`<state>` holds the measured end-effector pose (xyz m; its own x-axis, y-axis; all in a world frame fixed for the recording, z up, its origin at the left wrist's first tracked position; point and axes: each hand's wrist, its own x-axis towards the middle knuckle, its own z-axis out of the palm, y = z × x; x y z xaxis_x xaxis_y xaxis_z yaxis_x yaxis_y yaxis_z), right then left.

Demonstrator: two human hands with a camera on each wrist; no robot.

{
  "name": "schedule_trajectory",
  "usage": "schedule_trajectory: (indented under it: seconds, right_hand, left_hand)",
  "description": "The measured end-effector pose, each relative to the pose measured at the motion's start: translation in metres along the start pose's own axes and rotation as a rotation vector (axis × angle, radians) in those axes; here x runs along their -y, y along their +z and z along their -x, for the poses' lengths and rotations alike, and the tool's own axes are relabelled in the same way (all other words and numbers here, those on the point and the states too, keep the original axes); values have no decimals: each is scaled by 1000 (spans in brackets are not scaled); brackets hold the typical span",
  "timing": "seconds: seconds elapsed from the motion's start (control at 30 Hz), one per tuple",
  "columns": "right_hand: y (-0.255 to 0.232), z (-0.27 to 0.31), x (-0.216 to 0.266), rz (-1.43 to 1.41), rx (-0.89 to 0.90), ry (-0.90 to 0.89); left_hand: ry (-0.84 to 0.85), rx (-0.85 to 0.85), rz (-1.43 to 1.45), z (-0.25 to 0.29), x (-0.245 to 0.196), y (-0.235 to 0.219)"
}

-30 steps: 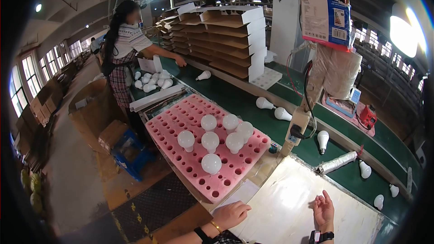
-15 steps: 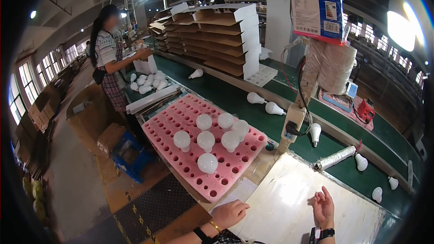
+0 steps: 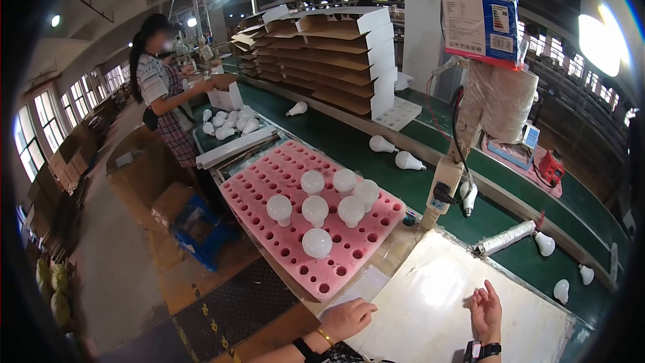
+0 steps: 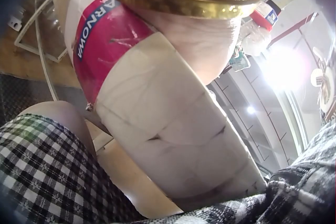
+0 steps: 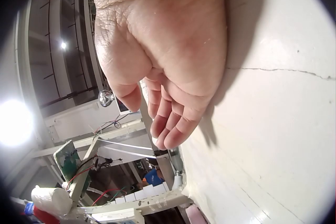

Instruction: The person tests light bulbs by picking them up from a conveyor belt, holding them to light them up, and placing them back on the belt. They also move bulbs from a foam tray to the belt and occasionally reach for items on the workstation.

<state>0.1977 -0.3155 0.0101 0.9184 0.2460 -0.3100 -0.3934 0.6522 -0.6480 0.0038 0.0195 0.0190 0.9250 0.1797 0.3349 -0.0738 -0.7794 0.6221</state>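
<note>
Both hands rest at the near white board (image 3: 430, 289). The left hand (image 3: 348, 318), with a gold bangle, lies at the board's left edge, fingers loosely bent and holding nothing. In the left wrist view only part of that hand (image 4: 194, 40) shows, its fingers hidden. Palm up on the board, the right hand (image 3: 486, 310) is empty; its relaxed, slightly bent fingers (image 5: 173, 124) show in the right wrist view. Beyond the left hand, a pink foam tray (image 3: 295, 269) with rows of holes carries several white bulbs (image 3: 316, 243) standing upright.
A green conveyor (image 3: 349, 134) runs behind, with loose bulbs (image 3: 408, 160) on it. A post with a socket (image 3: 443, 191) stands at the board's far edge. Stacked cartons (image 3: 336, 60) line the belt. At the far left, a person (image 3: 161, 87) stands beside the conveyor near a bulb pile (image 3: 228, 123).
The other person has drawn an arm back from the belt and stands farther left, hands at a carton. A few bulbs on the belt have shifted slightly. Both near hands keep their pose.
</note>
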Motion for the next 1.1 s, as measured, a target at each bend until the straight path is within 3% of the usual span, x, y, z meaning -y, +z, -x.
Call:
schedule_trajectory:
  seconds: [1.1]
  right_hand:
    - [-7,0,2,-55,47,-3]
  left_hand:
    - [25,6,-10,-2,0,3]
